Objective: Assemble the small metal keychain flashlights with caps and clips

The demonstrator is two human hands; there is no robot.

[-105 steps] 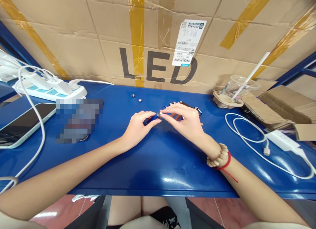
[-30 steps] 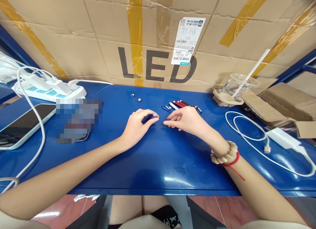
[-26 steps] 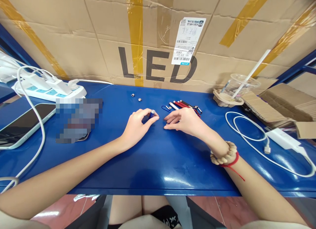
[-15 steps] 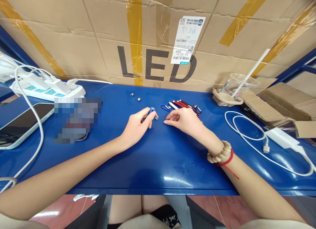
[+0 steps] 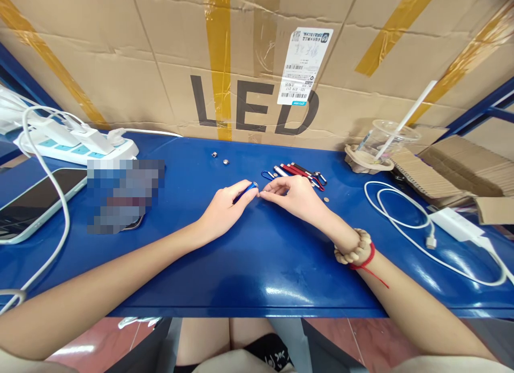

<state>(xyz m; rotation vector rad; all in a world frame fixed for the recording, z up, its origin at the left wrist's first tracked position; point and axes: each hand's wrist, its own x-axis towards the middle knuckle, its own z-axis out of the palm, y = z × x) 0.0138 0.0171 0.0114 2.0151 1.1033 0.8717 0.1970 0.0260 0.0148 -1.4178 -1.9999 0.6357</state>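
My left hand (image 5: pixel 228 204) is closed around a small blue metal tube (image 5: pixel 251 186), its end pointing right. At that end, the fingertips of my right hand (image 5: pixel 291 193) are pinched together; whatever they hold is too small or hidden to name. Beyond my right hand lies a bunch of slim red, black and silver tubes (image 5: pixel 295 169), partly covered by it. A blue carabiner clip (image 5: pixel 267 175) sits at their left. Two little silver metal parts, one (image 5: pixel 214 155) farther back and another (image 5: pixel 225 162) nearer, rest beyond my left hand. Right of my right hand is a tiny round disc (image 5: pixel 326 199).
A phone (image 5: pixel 44 201), a blurred-out item (image 5: pixel 128 196) and a power strip (image 5: pixel 80 153) with white cables occupy the left. At right are a clear cup (image 5: pixel 387 142) with straw, a coiled white cable (image 5: pixel 397 244) and torn cardboard (image 5: pixel 466 169). A large box (image 5: pixel 168 51) stands behind.
My left hand has shifted right and tilted the blue tube toward my right hand. My right fingertips have moved left to meet its end. The small metal piece by my left fingertips no longer shows.
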